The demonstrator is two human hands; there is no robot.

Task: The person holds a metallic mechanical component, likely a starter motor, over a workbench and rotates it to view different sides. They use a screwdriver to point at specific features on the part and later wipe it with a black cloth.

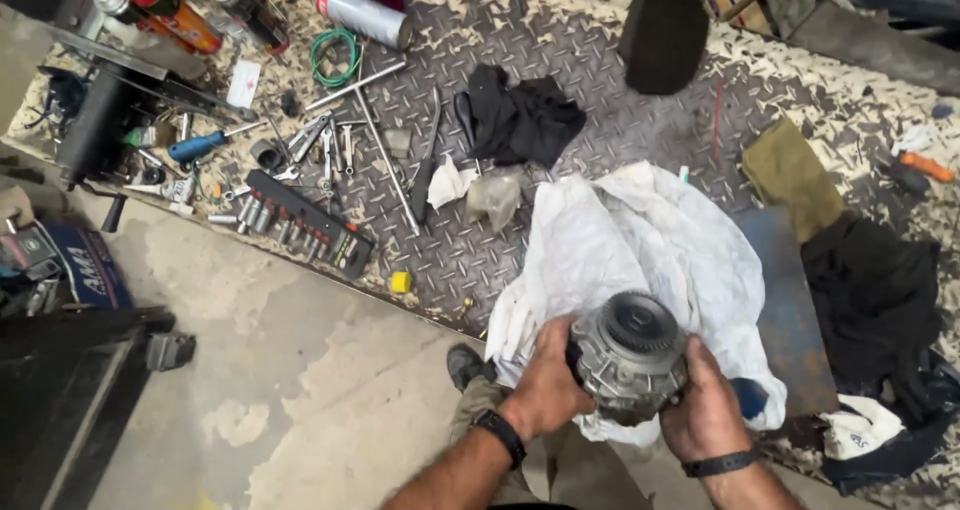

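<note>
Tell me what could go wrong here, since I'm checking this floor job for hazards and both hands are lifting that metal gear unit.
1. The metal gear unit is gripped by the left hand and right hand bare; it looks heavy and greasy, so it might slip toward the shoe below.
2. The white plastic sheet underfoot could slide.
3. Loose sockets and wrenches nearby are possible trip points.

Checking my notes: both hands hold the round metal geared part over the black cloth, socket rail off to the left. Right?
Not quite. In the head view, both hands, left hand and right hand, hold the geared part over a white cloth, not black. The socket rail does lie left.
</note>
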